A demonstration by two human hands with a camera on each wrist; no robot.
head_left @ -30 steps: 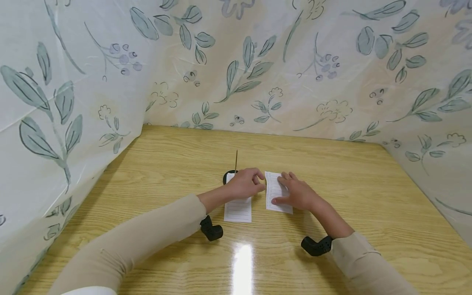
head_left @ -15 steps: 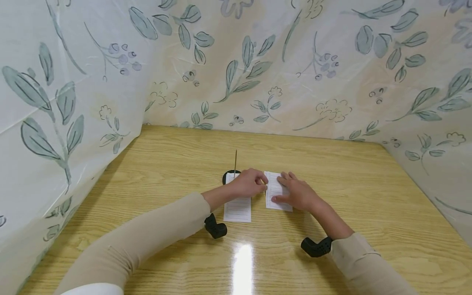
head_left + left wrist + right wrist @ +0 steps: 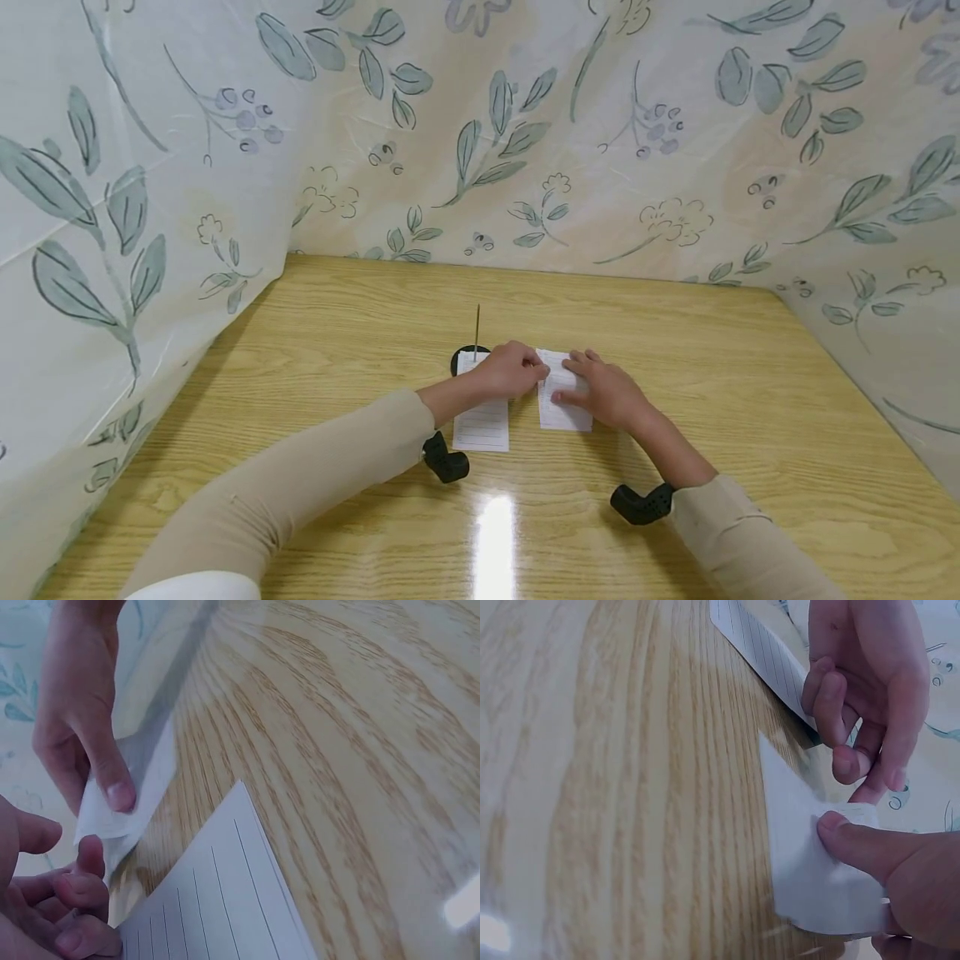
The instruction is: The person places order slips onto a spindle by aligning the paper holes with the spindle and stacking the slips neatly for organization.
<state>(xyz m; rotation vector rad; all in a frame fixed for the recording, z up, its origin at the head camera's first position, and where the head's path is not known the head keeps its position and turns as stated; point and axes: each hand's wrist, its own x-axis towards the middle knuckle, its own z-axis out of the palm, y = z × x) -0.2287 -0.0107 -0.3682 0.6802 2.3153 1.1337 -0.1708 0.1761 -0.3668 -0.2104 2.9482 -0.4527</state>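
Observation:
Toward the middle of the table, a small stack of ruled white paper slips (image 3: 566, 412) lies under my right hand (image 3: 611, 396). That hand's fingers spread over its right part, and the thumb (image 3: 844, 832) presses on top. From the left, my left hand (image 3: 510, 371) reaches in with bent fingers, its fingertips right at the stack's left edge; I cannot tell whether they pinch a slip. Below my left forearm, more ruled slips (image 3: 482, 429) sit on a bill spike (image 3: 477, 329), its thin rod upright on a round black base (image 3: 455, 364), partly hidden.
The wood-grain table (image 3: 360, 333) runs back to a floral curtain (image 3: 465, 125), which also hangs at the left and right sides. A black wrist device (image 3: 446, 461) is on my left wrist and another (image 3: 641, 504) on my right.
My left hand has moved slightly right, from beside the stack until its fingertips overlap its left edge. The right hand stays on the stack; the spike and its slips have not moved.

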